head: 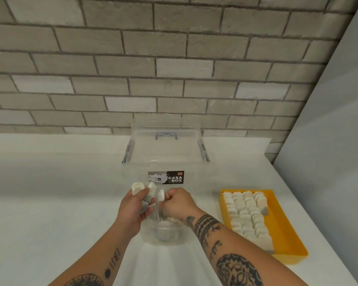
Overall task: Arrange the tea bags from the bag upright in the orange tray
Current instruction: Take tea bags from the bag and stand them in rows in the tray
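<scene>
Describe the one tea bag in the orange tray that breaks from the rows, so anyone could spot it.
On the table, right of the clear box, sits the orange tray holding rows of tea bags. The odd tea bag stands along the rows' right edge, near the far end; unlike its neighbours, it juts out and shows a grey patch at its lower corner.

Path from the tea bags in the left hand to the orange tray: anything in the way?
Only the right hand, just beside the tea bags the left hand holds. Bare table to the orange tray; clear box sits behind.
</scene>
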